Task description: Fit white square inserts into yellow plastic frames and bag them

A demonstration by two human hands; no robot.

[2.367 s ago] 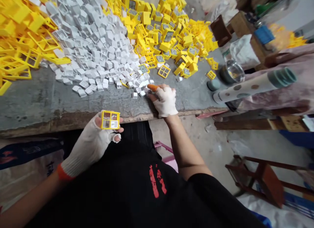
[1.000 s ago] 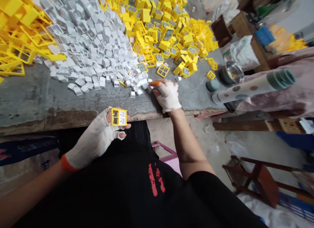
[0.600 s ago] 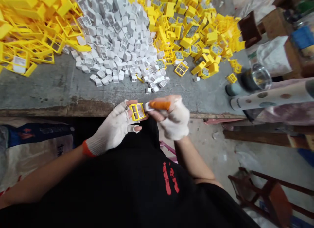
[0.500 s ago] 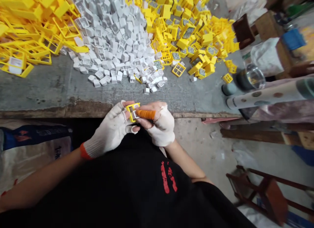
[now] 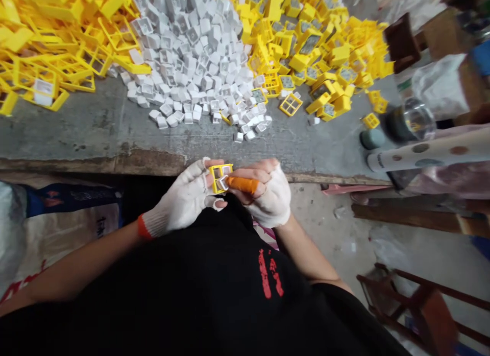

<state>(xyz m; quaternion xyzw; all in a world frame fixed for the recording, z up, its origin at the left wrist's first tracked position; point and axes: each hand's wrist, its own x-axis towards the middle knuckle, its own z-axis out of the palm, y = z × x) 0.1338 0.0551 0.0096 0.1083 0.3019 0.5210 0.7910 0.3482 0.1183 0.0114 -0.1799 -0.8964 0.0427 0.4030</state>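
Just in front of the table edge, my left hand (image 5: 187,195), in a white fingerless glove, grips a small yellow plastic frame (image 5: 221,176) divided into square openings. A white piece sits in one upper opening. My right hand (image 5: 268,192), gloved the same way, has an orange covering (image 5: 243,185) around one finger. Its fingertips are closed at a small white plastic cap (image 5: 223,182), tilted at a lower opening of the frame. Fingers partly hide the cap, so how deep it sits cannot be told.
On the grey table (image 5: 153,141) lie a pile of white caps (image 5: 195,65), larger yellow frames (image 5: 57,65) at left, and yellow frames with grey-white pieces (image 5: 306,44) at right. A clear jar (image 5: 419,118) and a printed cylinder (image 5: 429,150) stand at far right. A wooden stool (image 5: 432,315) is below.
The view has shifted, so table and hands appear further right. The frame has turned more face-up, and the cap tilts against its lower opening. Both hands keep their grip.
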